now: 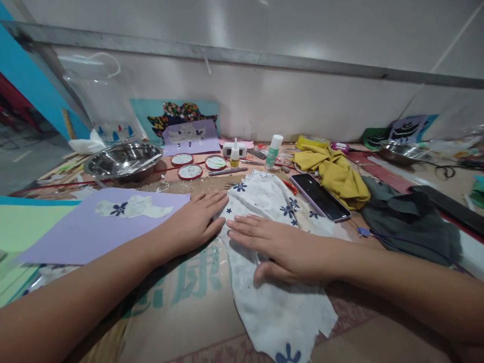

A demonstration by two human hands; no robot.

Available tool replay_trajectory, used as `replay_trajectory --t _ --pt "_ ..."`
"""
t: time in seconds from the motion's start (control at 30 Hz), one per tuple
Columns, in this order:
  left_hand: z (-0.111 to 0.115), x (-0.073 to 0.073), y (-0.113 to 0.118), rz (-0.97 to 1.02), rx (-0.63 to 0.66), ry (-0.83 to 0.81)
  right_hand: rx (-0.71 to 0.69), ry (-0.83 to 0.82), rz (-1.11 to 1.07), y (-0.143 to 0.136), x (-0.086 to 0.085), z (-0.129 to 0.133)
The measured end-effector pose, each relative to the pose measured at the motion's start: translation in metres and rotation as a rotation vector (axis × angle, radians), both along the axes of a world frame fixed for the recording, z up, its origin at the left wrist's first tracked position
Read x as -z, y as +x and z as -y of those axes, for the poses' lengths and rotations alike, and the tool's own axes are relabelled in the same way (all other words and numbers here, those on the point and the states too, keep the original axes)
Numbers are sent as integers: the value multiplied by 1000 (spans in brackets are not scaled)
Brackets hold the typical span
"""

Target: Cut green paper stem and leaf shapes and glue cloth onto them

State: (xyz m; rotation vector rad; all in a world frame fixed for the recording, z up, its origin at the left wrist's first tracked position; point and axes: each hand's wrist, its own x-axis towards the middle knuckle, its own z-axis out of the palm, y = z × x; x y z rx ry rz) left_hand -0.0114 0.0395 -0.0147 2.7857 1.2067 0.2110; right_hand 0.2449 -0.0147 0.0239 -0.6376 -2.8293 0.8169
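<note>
The largest item on record is the cardboard [151, 335] across the lower part of the frame, marked with green lettering [206, 269]. On it I find the white cloth [268, 312], printed with dark blue flowers [288, 354] and running from the centre of the frame to its bottom edge. Creases show in its upper half; its outline is irregular. I assess the step in hand as smoothing it. To do this properly I would anchor one edge with light pressure, stroke outward from the middle with a level palm, and avoid dragging, which could bunch the fabric. I would keep the sweep clear of the purple sheet [75, 237] at left.

My right hand [278, 244] lies palm down across the cloth's middle, fingers extended and nearly together, thumb apart, gripping nothing. My left hand [198, 219] is similarly flat, fingertips at the cloth's left edge; whether its palm bears on the cardboard I cannot tell. Smaller items: the phone [321, 196], just right of the cloth, and the glue stick [274, 151], standing at upper centre
</note>
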Motion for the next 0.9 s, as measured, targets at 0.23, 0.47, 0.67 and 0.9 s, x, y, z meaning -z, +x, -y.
replay_trajectory --t 0.23,0.47,0.67,0.9 --pt "1 -2 1 -6 -5 -8 -134 -80 72 3 -10 7" --pt "1 -2 1 -33 -16 -7 -189 -304 -91 1 -16 10" --pt "1 1 0 8 -8 2 73 73 104 1 5 -6" --pt "1 -3 0 139 -16 40 -60 142 57 -1 4 0"
